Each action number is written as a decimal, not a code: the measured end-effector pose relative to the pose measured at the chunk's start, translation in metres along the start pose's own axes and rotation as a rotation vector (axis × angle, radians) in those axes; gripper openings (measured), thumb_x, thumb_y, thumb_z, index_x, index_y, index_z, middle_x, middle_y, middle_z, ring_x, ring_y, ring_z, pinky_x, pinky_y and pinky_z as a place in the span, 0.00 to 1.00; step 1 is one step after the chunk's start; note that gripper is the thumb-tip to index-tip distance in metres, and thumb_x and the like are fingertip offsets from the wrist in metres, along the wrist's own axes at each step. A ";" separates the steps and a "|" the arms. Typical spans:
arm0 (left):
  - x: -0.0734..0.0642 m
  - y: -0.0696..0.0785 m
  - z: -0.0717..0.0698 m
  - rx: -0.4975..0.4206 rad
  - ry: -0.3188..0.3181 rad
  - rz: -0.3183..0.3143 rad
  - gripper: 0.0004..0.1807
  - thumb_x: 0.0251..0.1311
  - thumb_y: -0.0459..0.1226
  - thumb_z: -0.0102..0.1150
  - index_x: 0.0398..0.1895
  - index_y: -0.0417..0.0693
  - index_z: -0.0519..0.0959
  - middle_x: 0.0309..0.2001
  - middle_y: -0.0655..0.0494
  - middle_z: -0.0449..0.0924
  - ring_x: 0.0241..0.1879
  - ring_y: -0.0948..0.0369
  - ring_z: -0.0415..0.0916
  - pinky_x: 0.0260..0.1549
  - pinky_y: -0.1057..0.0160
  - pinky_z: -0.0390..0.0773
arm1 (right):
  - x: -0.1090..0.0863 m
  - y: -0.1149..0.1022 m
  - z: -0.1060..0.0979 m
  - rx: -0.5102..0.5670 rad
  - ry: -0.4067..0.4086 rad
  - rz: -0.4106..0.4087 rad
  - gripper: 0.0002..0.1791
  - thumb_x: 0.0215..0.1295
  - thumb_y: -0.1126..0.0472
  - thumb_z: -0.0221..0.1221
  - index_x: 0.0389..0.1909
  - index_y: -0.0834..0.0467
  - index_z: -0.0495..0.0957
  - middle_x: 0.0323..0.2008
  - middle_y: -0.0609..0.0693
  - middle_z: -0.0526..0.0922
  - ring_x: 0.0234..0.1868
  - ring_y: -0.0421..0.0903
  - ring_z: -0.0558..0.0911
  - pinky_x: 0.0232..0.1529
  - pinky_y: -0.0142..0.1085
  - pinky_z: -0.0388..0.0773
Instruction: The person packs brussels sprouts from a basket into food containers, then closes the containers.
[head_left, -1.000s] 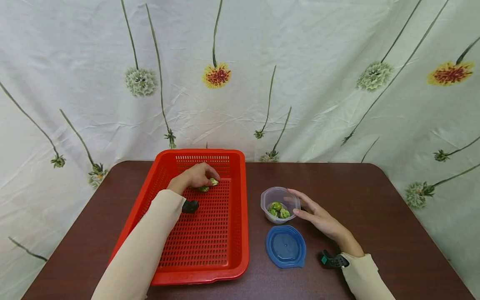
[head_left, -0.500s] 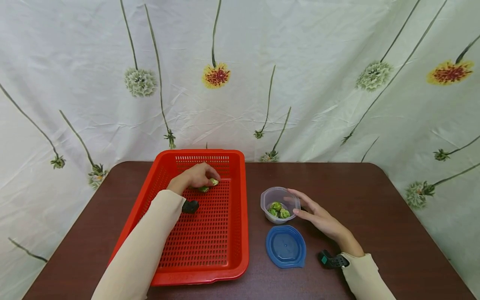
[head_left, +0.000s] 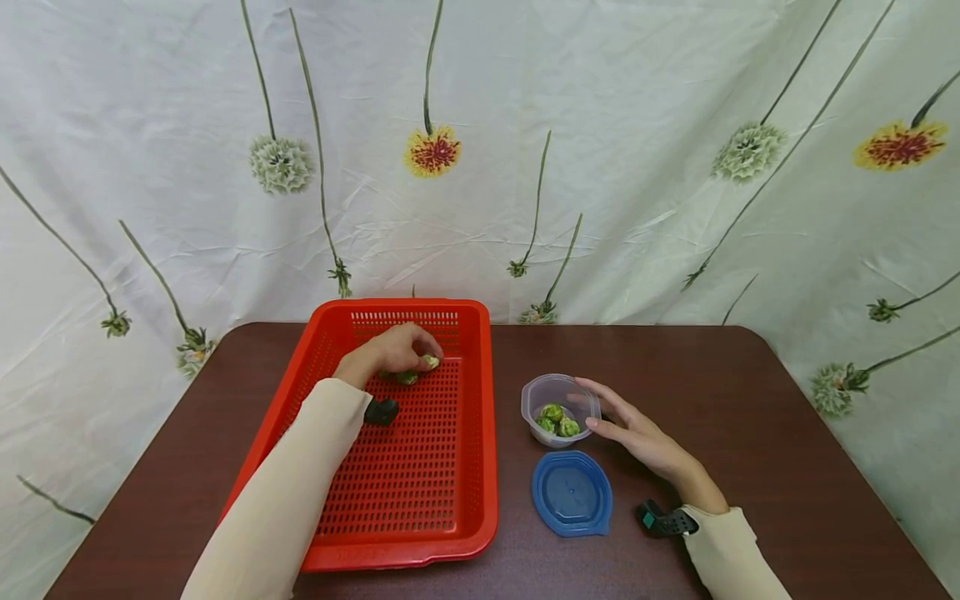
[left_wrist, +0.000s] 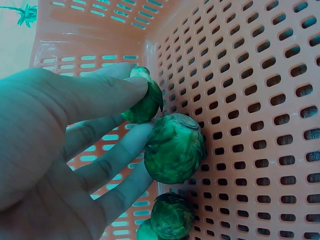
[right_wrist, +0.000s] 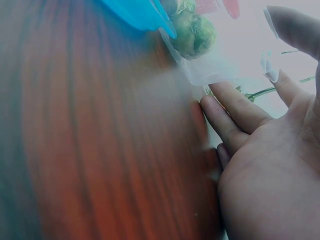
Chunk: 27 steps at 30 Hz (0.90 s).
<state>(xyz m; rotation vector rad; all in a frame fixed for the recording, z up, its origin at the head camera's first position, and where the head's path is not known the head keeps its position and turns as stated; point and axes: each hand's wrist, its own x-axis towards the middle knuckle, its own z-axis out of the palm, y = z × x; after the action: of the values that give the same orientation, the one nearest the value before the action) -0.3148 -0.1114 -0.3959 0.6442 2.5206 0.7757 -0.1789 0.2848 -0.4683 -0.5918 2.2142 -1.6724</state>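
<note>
Inside the red plastic basket (head_left: 474, 467), my left hand (head_left: 397, 348) pinches a Brussels sprout (left_wrist: 145, 102) between thumb and fingers near the far end. A larger Brussels sprout (left_wrist: 175, 148) lies against the lower fingers of that hand, and more sprouts (left_wrist: 172, 215) sit beyond it on the basket floor. My right hand (head_left: 637, 433) rests against the right side of a clear plastic container (head_left: 534, 408), thumb and fingers spread along its rim and wall. Several sprouts (head_left: 567, 427) lie in the container; one also shows in the right wrist view.
A blue lid (head_left: 572, 493) lies on the dark wooden table (head_left: 720, 375) just in front of the container, to the right of the basket. Behind the table hangs a white flowered cloth (head_left: 637, 167).
My left hand has shifted very slightly to the right and up with the pinched Brussels sprout. The right hand, container and lid stay where they were.
</note>
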 end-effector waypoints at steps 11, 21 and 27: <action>-0.001 0.005 -0.004 0.030 0.024 0.015 0.13 0.64 0.30 0.60 0.50 0.41 0.85 0.50 0.47 0.85 0.48 0.52 0.75 0.53 0.50 0.77 | 0.000 0.000 -0.001 -0.011 0.006 0.011 0.33 0.77 0.58 0.51 0.78 0.40 0.53 0.74 0.55 0.64 0.76 0.60 0.59 0.61 0.38 0.72; -0.002 0.019 -0.005 0.048 0.049 0.041 0.15 0.65 0.31 0.60 0.53 0.41 0.84 0.54 0.45 0.83 0.55 0.48 0.74 0.59 0.45 0.73 | 0.000 0.000 -0.001 -0.024 0.006 0.007 0.33 0.77 0.58 0.51 0.78 0.40 0.53 0.74 0.55 0.64 0.75 0.60 0.59 0.63 0.48 0.70; -0.004 0.022 -0.006 0.039 0.058 0.038 0.15 0.66 0.32 0.59 0.55 0.42 0.83 0.55 0.46 0.83 0.55 0.48 0.75 0.59 0.46 0.75 | 0.000 0.000 -0.001 -0.023 0.004 0.005 0.33 0.77 0.59 0.51 0.78 0.41 0.53 0.74 0.55 0.64 0.76 0.60 0.59 0.59 0.34 0.73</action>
<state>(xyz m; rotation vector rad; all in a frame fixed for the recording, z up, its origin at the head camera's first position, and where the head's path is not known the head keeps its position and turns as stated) -0.3079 -0.0996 -0.3771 0.6938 2.5888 0.7713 -0.1797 0.2856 -0.4680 -0.5887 2.2384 -1.6490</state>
